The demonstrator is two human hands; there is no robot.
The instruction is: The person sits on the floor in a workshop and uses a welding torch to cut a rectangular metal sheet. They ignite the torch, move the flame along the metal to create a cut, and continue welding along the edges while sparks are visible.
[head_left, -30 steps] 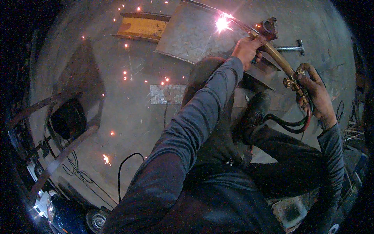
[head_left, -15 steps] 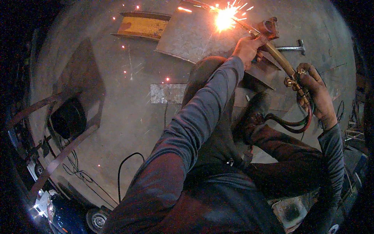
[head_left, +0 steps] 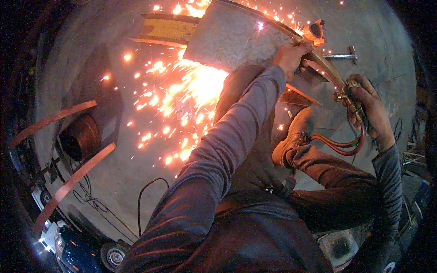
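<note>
My left hand [head_left: 291, 59] is closed around the front tube of a brass cutting torch [head_left: 328, 69]. My right hand [head_left: 371, 109] grips the torch's rear end, beside its valve knobs. Red and green hoses [head_left: 341, 148] loop down from that end. The torch points up-left onto a grey steel plate [head_left: 232, 34], where a small bright spot [head_left: 260, 26] glows. A dense spray of sparks [head_left: 200, 86] bursts from beneath the plate's near edge and scatters over the floor. The tip is hard to make out in the glare.
A yellow steel beam [head_left: 166, 31] extends left from under the plate. A hammer [head_left: 341, 56] and a rusty ring-shaped fitting [head_left: 315, 31] lie to the right. My boot [head_left: 296, 134] is close by. Curved metal bars [head_left: 75, 175], a pipe piece [head_left: 81, 137], cables and a car [head_left: 75, 250] are at left.
The large flare above the plate has shrunk to a small spot. Sparks now pour out below the plate and across the floor, lighting the surroundings orange. My hands have hardly moved.
</note>
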